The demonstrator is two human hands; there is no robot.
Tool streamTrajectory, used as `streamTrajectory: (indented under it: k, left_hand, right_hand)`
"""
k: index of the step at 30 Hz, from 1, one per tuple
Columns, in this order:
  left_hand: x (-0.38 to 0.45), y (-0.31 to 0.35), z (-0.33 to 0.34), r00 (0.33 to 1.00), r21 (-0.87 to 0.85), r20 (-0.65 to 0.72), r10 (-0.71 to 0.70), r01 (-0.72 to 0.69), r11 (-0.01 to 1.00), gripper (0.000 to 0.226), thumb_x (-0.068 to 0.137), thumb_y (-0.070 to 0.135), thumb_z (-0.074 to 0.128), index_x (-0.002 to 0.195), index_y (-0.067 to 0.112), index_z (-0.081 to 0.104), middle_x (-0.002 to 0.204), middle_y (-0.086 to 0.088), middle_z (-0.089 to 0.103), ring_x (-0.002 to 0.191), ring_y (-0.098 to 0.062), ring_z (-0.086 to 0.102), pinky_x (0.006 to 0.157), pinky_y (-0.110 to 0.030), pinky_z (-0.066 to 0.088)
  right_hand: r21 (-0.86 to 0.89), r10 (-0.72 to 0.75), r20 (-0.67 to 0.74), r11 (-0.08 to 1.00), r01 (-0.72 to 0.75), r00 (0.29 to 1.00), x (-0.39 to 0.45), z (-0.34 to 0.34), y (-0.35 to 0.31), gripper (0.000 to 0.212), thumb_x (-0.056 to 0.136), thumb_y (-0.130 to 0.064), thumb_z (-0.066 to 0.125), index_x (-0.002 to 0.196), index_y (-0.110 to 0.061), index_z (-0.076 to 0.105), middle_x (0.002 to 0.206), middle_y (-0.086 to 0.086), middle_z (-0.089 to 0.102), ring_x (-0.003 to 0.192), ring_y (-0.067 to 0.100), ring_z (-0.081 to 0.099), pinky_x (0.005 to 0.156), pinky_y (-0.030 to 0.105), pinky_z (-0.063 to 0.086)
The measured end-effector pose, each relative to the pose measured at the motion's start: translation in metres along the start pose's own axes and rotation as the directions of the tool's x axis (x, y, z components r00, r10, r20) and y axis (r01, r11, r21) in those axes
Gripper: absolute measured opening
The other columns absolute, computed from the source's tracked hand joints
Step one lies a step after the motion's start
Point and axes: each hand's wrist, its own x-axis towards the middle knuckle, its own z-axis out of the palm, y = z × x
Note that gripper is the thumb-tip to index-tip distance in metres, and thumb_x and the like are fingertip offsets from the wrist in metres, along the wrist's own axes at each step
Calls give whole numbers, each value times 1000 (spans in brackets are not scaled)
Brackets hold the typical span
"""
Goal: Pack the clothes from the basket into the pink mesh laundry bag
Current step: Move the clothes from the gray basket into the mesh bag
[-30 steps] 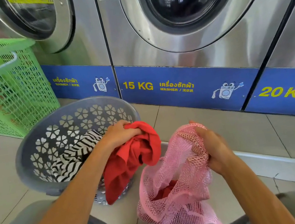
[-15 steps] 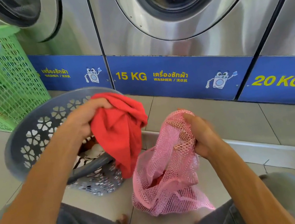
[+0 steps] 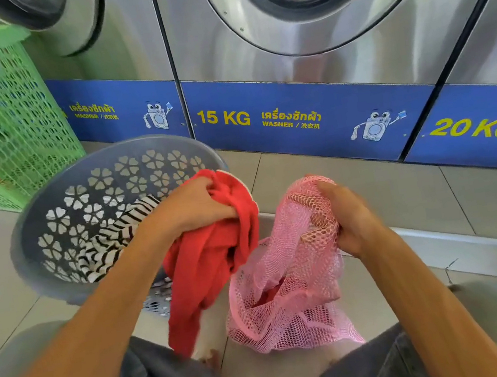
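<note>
Tiled floor [image 3: 353,192] below washers [image 3: 318,60] (steel-fronted), left hand [image 3: 192,205] clutching red garment [image 3: 209,257], right hand [image 3: 350,215] gripping pink mesh bag [image 3: 287,294].

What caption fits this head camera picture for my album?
Left hand lifts a red garment from the grey basket while the right hand holds the pink mesh bag.

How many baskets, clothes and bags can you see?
Baskets: 2, grey basket and green basket
Clothes outside the bag: 2, red garment and striped garment
Mesh bags: 1, pink mesh bag
Total: 5
</note>
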Motion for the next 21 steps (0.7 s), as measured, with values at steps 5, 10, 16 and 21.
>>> streamTrajectory:
  k: [5, 10, 16, 21]
  left_hand:
    - [-3, 0, -8, 986, 371, 71, -154, 117, 921, 69, 54, 63, 81, 105, 19, 65, 108, -5, 67, 85, -23, 57, 74, -27, 43]
    - [-4, -3, -11, 979, 348, 1, -203, 190, 918, 76, 53, 66, 79, 107, 16, 65, 108, -8, 64, 89, -28, 59, 81, -34, 51]
    - [-12, -9, -20, 970, -443, -141, -200, 119, 889, 31, 66, 45, 80, 87, 24, 73, 84, 6, 73, 82, -16, 68, 80, -32, 55]
    - [-19, 1, -40, 915, -928, -287, -285, -192, 320, 28, 79, 36, 71, 101, 20, 72, 90, 4, 78, 80, -7, 73, 70, -25, 58]
  right_hand:
    - [-37, 9, 25, 999, -8, 1000, 0, -4, -1, 19, 100, -23, 55, 104, -11, 69, 82, 9, 74, 69, 22, 70, 58, 32, 56]
    - [-51, 14, 42, 999, -11, 999, -1, -4, -2, 19, 100, -24, 54, 107, -14, 69, 90, 11, 75, 78, 25, 71, 64, 35, 57]
    - [-39, 22, 64, 999, -19, 998, 2, 2, -1, 20, 101, -22, 51, 110, -14, 68, 94, 12, 74, 78, 26, 69, 70, 37, 59]
    - [37, -31, 89, 999, 28, 996, 7, 15, 0, 35, 96, -17, 54, 129, -25, 65, 101, 13, 70, 85, 25, 65, 78, 39, 57]
